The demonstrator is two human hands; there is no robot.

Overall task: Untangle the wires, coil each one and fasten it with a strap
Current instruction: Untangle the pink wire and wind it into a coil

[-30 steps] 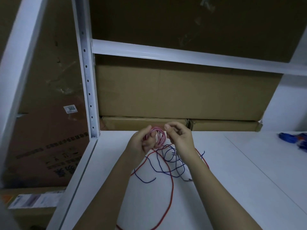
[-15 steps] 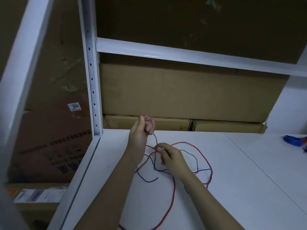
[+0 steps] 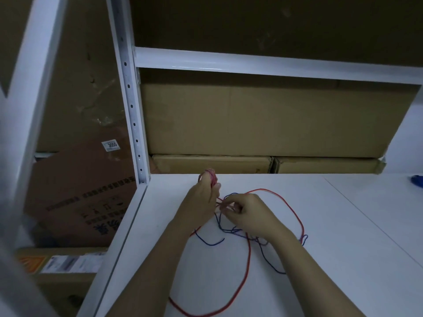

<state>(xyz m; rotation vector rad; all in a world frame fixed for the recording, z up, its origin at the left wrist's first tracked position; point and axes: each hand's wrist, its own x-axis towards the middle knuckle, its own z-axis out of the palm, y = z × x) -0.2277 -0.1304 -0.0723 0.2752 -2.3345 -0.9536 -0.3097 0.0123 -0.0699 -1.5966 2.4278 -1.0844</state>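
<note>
Left hand point(image 3: 201, 197) is up off the table point(image 3: 332, 282), fingers curled round a small pink coil point(image 3: 211, 177) that pokes out above its knuckles, toward the far edge. Right hand point(image 3: 248, 212) sits just right of it & a bit nearer, fingertips pinching a pinkish strand point(image 3: 225, 205) running back to the left hand; it's prob. the same wire as the coil, but the dim light makes that hard to tell. Under & around both hands lies the tangle: red wire point(image 3: 248, 261) loops wide to the right, then runs near toward the bottom edge; blue wire point(image 3: 211, 244) crosses it in the middle w/ a loose end on the left. Far right on the table, a blue object point(image 3: 417, 180), cut off by the frame. Behind the table, cardboard boxes point(image 3: 263, 120) under a white shelf rail point(image 3: 263, 65); white perforated upright point(image 3: 131, 106) at left.
</note>
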